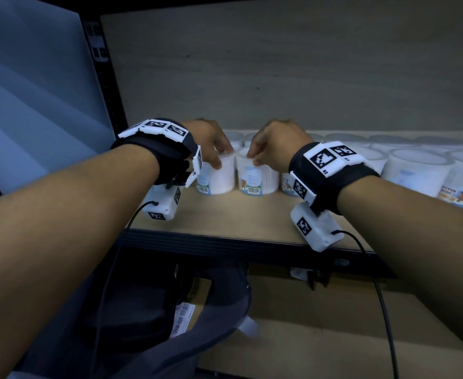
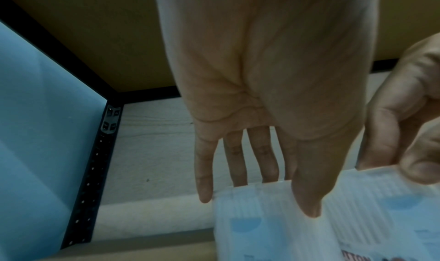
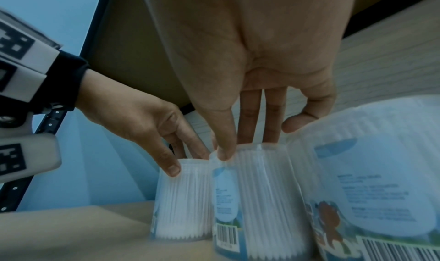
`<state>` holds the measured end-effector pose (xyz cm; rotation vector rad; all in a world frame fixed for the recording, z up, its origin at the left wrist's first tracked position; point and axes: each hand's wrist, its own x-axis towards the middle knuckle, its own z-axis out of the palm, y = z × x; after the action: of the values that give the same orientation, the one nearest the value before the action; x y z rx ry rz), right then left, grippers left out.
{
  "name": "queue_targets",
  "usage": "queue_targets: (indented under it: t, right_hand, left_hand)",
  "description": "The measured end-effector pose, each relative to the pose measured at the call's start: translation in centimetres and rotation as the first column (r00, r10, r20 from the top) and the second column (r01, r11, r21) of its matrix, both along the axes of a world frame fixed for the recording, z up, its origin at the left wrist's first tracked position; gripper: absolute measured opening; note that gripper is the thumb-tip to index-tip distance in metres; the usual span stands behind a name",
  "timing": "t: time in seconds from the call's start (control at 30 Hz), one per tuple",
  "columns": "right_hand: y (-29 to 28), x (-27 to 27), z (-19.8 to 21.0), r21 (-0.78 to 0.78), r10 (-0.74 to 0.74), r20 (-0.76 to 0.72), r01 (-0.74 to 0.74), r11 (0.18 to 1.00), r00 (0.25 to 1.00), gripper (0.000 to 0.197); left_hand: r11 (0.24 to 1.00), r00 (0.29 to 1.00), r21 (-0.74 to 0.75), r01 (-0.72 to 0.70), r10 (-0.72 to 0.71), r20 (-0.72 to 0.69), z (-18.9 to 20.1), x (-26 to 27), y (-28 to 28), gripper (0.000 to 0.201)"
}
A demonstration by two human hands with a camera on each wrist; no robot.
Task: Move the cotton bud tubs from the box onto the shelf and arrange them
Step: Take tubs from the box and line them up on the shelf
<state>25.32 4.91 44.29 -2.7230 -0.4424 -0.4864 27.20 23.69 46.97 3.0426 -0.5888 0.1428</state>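
Two tubs stand side by side at the shelf (image 1: 252, 217) front, head view: my left hand (image 1: 205, 140) grips the left tub (image 1: 219, 173) from above, my right hand (image 1: 277, 143) grips the right tub (image 1: 257, 173) at its 3 o'clock. More tubs (image 1: 416, 165) run toward 2 o'clock.

Left wrist view: my fingers (image 2: 238, 163) reach down behind the lid rim, thumb in front.

Right wrist view: thumb (image 3: 223, 139) and fingers pinch the tub's top; both tubs sit upright, touching.
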Motion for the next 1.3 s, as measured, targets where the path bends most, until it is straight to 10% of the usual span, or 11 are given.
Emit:
queue_targets:
  t: [0.9, 1.3]
  right_hand:
    - [0.1, 1.3, -0.5, -0.056, -0.039, 0.021, 0.04, 0.998, 0.999, 0.015]
    - [-4.7, -2.9, 3.2, -0.057, 0.036, -0.071, -0.04, 0.998, 0.997, 0.047]
  left_hand:
    - [0.999, 0.999, -0.004, -0.044, 0.044, 0.028, -0.8, 0.8, -0.4, 0.052]
    - [0.991, 0.996, 0.133, -0.018, 0.007, 0.085, -0.3, -0.5, -3.0, 0.06]
